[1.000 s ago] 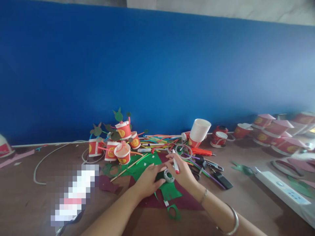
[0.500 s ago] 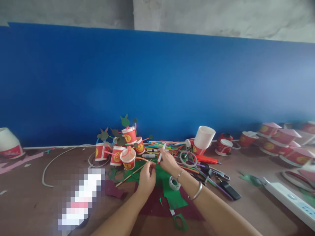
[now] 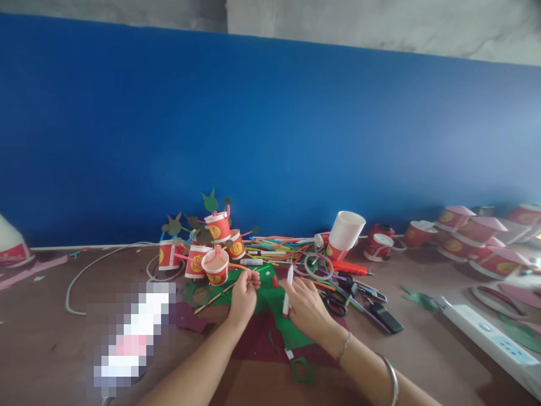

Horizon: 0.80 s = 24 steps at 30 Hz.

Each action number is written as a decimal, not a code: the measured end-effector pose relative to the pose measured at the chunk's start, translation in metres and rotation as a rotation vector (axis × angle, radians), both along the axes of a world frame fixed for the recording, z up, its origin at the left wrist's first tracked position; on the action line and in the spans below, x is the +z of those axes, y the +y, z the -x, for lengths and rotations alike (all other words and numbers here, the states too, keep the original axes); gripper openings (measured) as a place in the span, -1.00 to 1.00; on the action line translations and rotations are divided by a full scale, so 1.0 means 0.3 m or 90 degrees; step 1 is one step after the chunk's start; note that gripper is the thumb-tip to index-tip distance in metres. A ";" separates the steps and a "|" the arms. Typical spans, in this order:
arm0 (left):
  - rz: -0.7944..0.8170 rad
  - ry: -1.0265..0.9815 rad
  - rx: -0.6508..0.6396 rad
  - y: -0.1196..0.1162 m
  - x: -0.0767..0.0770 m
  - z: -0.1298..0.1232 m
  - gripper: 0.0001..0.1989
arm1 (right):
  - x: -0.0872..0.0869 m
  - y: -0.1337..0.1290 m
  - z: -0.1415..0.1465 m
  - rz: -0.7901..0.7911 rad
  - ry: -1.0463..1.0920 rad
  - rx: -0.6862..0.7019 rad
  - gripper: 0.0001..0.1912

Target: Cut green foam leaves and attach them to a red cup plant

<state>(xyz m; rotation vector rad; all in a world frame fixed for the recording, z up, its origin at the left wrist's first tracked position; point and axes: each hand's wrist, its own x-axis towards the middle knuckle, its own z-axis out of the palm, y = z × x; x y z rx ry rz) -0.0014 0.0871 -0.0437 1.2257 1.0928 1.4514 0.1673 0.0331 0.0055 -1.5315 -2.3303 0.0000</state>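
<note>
My right hand (image 3: 307, 307) is closed around a white marker (image 3: 289, 290) with a red end, above green paper (image 3: 267, 293). A small red cap (image 3: 274, 281) shows just left of its fingers; whether they touch it I cannot tell. To the left, my left hand (image 3: 245, 296) has its fingers curled in, and anything inside them is hidden. Behind its fingertips, an orange straw (image 3: 238, 265) comes from a red-and-white paper cup (image 3: 215, 274). Beneath the green paper lies dark red paper (image 3: 253, 341), with a cut green scrap (image 3: 301, 370) at the front.
Several cups with green paper shapes (image 3: 210, 202) stand at the back left. Coloured straws (image 3: 274, 245) lie along the wall, left of stacked white cups (image 3: 346, 228). Scissors (image 3: 336, 304) and a black key fob (image 3: 386, 317) lie right, before a power strip (image 3: 486, 332).
My right hand has moved toward me and right with the marker, now covering the tape roll. My left hand has shifted slightly left. A red cap now shows between the hands.
</note>
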 end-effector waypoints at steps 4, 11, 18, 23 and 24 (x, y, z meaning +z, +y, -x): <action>0.020 -0.016 0.000 0.003 0.009 0.001 -0.84 | 0.004 0.003 -0.027 -0.067 0.160 -0.052 -0.67; 0.042 -0.027 0.017 -0.002 0.022 0.006 -0.81 | -0.012 -0.012 0.079 0.367 0.707 -0.008 -0.52; 0.043 -0.035 0.024 -0.007 0.025 0.005 -0.83 | -0.044 0.011 0.038 0.245 0.658 -0.058 -0.69; 0.033 -0.031 0.015 -0.012 0.028 0.009 -0.86 | -0.068 0.020 0.037 0.234 0.616 -0.117 -0.78; 0.035 -0.029 0.016 -0.013 0.030 0.009 -0.86 | -0.071 0.019 0.040 0.223 0.606 -0.138 -0.76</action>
